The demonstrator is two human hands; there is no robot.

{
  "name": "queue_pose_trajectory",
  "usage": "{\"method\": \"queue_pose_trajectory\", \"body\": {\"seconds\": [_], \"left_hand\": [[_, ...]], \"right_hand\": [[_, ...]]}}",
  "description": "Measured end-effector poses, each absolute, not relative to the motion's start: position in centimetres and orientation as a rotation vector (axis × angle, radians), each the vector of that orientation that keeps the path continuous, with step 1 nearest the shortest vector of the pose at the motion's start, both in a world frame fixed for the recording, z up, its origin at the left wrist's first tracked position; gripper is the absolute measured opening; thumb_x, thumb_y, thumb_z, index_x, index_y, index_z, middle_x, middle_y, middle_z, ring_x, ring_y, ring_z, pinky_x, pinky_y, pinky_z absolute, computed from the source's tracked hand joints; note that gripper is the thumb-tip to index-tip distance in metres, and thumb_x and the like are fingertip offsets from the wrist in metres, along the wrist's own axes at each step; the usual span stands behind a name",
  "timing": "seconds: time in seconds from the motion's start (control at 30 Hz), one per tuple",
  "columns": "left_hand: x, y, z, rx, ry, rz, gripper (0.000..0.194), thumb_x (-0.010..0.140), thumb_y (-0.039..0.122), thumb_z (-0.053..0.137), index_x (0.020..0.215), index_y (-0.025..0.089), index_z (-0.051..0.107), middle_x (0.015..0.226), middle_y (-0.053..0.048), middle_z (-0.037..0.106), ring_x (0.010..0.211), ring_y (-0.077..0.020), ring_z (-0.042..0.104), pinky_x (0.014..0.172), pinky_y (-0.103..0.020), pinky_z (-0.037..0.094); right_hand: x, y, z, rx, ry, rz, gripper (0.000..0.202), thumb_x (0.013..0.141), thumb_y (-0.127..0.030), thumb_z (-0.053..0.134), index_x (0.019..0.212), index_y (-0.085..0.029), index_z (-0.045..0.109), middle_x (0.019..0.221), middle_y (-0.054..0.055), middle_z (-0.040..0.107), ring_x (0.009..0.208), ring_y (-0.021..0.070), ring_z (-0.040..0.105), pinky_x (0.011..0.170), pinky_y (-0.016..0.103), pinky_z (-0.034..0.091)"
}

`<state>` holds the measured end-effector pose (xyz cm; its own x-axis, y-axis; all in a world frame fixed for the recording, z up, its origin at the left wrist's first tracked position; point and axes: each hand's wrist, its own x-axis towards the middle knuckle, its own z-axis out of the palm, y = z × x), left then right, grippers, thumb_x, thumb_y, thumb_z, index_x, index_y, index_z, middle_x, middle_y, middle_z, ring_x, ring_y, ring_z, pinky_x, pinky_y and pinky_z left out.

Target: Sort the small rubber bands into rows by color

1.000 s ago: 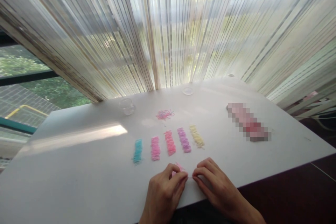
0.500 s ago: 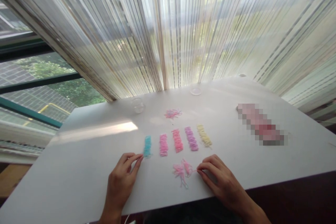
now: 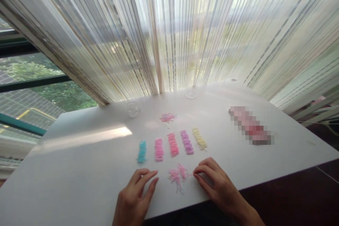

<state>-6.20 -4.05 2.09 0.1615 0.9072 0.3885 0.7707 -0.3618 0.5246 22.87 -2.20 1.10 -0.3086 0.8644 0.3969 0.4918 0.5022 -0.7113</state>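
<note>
Thumb and forefinger of my left hand are slightly apart with nothing visible between them, left of a loose pile of pink rubber bands that has a few pale blue ones at its lower end. My right hand pinches a thin pink rubber band at the pile's right side. Beyond the hands lie sorted strips of bands: blue, pink, coral, purple and yellow. Farther back is another mixed pile of bands.
On the white table, a clear round container stands at the back left. A clear round lid lies at the back middle. A blurred-out pinkish object rests at the right. Striped curtains hang along the back edge.
My left hand has moved from the blue strip towards the near pile, and its fingers have parted. My right hand keeps its pinch by the pile. The view has shifted slightly right.
</note>
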Motion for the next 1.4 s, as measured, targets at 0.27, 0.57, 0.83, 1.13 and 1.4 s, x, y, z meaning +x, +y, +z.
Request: {"method": "queue_pose_trajectory", "body": {"seconds": [0.27, 0.57, 0.83, 1.13, 1.4], "left_hand": [[-2.7, -4.6, 2.1, 2.351, 1.427, 0.81, 0.014, 0.1, 0.027, 0.058, 0.101, 0.026, 0.072, 0.09, -0.001, 0.073, 0.073, -0.0137, 0.074, 0.067, -0.019, 0.059], [-2.3, -5.5, 1.1, 2.335, 1.416, 0.782, 0.013, 0.096, 0.018, 0.06, 0.102, 0.026, 0.069, 0.09, 0.0, 0.071, 0.075, -0.015, 0.074, 0.067, -0.022, 0.058], [-1.5, -4.8, 1.5, 2.378, 1.368, 0.925, 0.014, 0.1, 0.025, 0.058, 0.109, 0.025, 0.069, 0.09, -0.001, 0.072, 0.074, -0.0145, 0.074, 0.067, -0.02, 0.06], [-1.0, -4.3, 1.8, 2.369, 1.273, 1.032, 0.013, 0.102, 0.021, 0.057, 0.104, 0.023, 0.069, 0.085, -0.002, 0.071, 0.071, -0.0133, 0.073, 0.067, -0.019, 0.059], [-3.0, -3.7, 3.4, 2.286, 1.353, 1.034, 0.014, 0.1, 0.019, 0.058, 0.101, 0.022, 0.072, 0.088, -0.003, 0.073, 0.076, -0.0137, 0.073, 0.071, -0.02, 0.059]], "right_hand": [[22.5, -2.5, 1.3, -1.147, -2.034, 0.521, 0.017, 0.095, -0.007, 0.058, 0.1, -0.023, 0.063, 0.092, 0.005, 0.065, 0.087, 0.0221, 0.064, 0.075, 0.035, 0.057], [19.2, -5.0, 0.3, -1.12, -2.094, 0.431, 0.017, 0.088, -0.007, 0.067, 0.094, -0.022, 0.061, 0.086, 0.004, 0.065, 0.08, 0.0225, 0.06, 0.069, 0.034, 0.054], [19.5, -4.5, 0.0, -1.059, -2.086, 0.412, 0.018, 0.092, -0.002, 0.059, 0.095, -0.02, 0.061, 0.084, 0.004, 0.065, 0.078, 0.021, 0.058, 0.069, 0.034, 0.052], [20.3, -3.7, 1.5, -0.945, -2.086, 0.59, 0.015, 0.099, -0.006, 0.053, 0.101, -0.019, 0.061, 0.09, 0.005, 0.065, 0.084, 0.0207, 0.06, 0.071, 0.033, 0.055], [19.4, -2.7, 2.4, -0.964, -1.98, 0.595, 0.017, 0.102, -0.014, 0.053, 0.113, -0.023, 0.063, 0.096, 0.006, 0.068, 0.091, 0.0222, 0.065, 0.078, 0.036, 0.06]]}}
